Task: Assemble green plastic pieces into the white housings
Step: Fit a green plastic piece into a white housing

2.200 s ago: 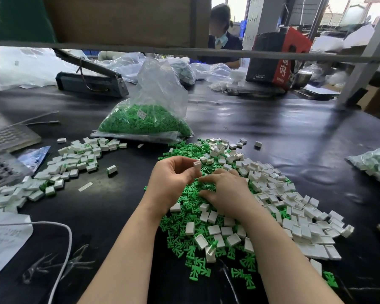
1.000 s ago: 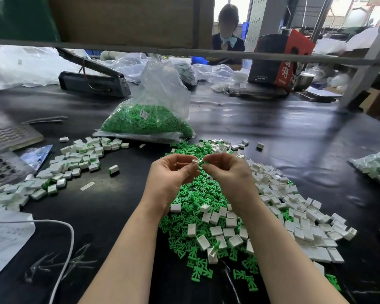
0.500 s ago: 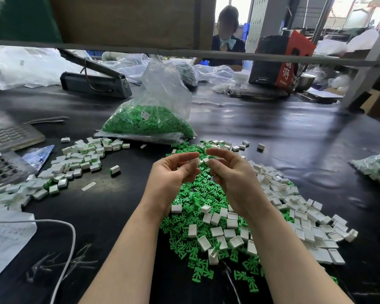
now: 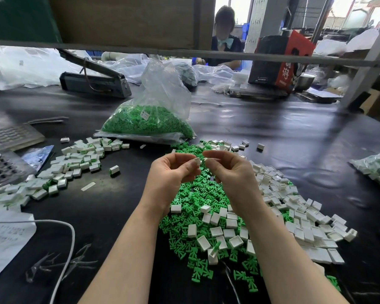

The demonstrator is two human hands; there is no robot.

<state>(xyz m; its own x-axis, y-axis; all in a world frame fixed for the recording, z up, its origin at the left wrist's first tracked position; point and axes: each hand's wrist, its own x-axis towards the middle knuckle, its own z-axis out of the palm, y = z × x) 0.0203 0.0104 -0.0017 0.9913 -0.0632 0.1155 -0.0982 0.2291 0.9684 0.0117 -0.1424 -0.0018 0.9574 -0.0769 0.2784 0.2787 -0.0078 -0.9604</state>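
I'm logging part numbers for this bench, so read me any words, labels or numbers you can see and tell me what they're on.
Red and black box: large Chinese characters, not clearly legible.
Small label in the bag of green pieces: too small to read.
Paper sheet: print too blurred to read.
No part number is readable.

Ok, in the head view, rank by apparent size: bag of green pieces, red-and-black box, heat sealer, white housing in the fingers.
1. bag of green pieces
2. red-and-black box and heat sealer: alike, farther back, unranked
3. white housing, smallest
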